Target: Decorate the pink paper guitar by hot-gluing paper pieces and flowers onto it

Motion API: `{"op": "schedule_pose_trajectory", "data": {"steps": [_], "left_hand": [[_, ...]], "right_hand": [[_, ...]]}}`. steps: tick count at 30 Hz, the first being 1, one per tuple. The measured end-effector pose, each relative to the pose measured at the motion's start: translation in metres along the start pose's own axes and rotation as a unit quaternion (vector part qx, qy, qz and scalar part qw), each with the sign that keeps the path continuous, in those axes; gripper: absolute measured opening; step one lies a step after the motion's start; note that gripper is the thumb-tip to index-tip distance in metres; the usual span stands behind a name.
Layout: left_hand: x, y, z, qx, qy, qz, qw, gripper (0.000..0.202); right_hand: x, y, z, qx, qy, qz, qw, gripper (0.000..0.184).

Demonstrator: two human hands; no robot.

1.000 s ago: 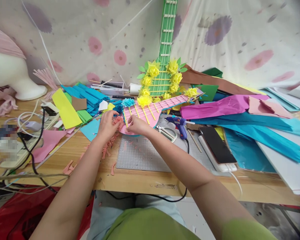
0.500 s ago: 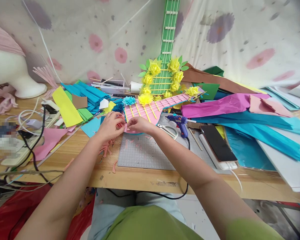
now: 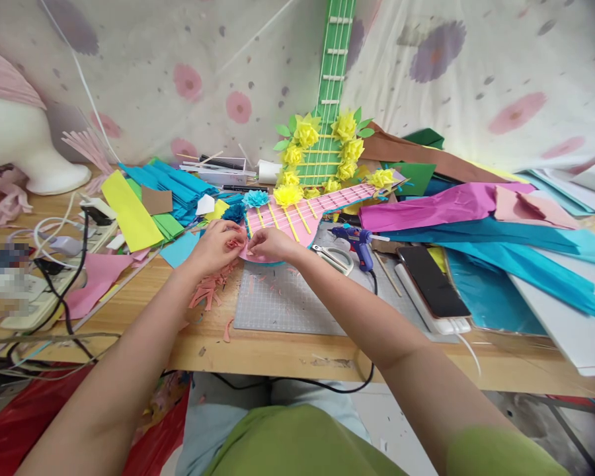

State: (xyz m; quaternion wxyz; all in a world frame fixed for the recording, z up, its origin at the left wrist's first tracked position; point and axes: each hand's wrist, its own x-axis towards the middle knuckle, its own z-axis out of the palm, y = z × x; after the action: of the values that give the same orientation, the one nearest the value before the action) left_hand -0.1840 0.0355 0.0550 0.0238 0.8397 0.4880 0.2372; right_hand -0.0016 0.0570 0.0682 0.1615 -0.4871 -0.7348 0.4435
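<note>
The coral paper (image 3: 235,244) is in the left grip (image 3: 217,246), whose fingers are clamped around it beside the lower end of the pink guitar (image 3: 305,230). The right grip (image 3: 270,246) is just to its right, over the guitar, thumb and fingertips drawn in; whether they pinch paper too, I cannot tell. A second ago a clear gap lay between the two grips; now they nearly meet, so both seem busy at one spot. The loose fringe (image 3: 213,291) under the left grip shows more fully than half a second ago.

Nearer the body than the right grip is the grey mat (image 3: 277,307), scattered with snippets. To that grip's right lie scissors (image 3: 322,251), a glue gun (image 3: 361,250) and, farther off, a phone (image 3: 432,281). All rest on the wooden counter (image 3: 272,350). Left of the left grip is yellow paper (image 3: 130,210); behind both grips a green guitar (image 3: 327,119) stands before a flowered curtain (image 3: 153,53). A red bag (image 3: 39,410) is below.
</note>
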Motion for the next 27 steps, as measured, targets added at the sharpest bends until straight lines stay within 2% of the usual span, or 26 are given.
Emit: {"op": "schedule_pose_trajectory", "data": {"steps": [9,16,21,27], "left_hand": [[-0.001,-0.004,-0.003,-0.014,0.002,-0.008,1.000,0.016],[-0.002,-0.007,-0.001,-0.009,-0.004,-0.004,1.000,0.017],[-0.003,-0.007,0.000,-0.009,-0.003,-0.008,1.000,0.015],[-0.004,-0.005,0.001,-0.012,0.007,-0.004,1.000,0.016]], "right_hand": [[0.002,-0.011,0.001,-0.083,-0.006,0.017,0.996,0.013],[0.002,-0.026,0.000,-0.177,0.008,0.074,0.981,0.031],[-0.002,-0.033,-0.001,-0.214,0.008,0.085,0.973,0.029],[0.004,-0.030,0.001,-0.225,0.019,0.088,0.970,0.027]]}}
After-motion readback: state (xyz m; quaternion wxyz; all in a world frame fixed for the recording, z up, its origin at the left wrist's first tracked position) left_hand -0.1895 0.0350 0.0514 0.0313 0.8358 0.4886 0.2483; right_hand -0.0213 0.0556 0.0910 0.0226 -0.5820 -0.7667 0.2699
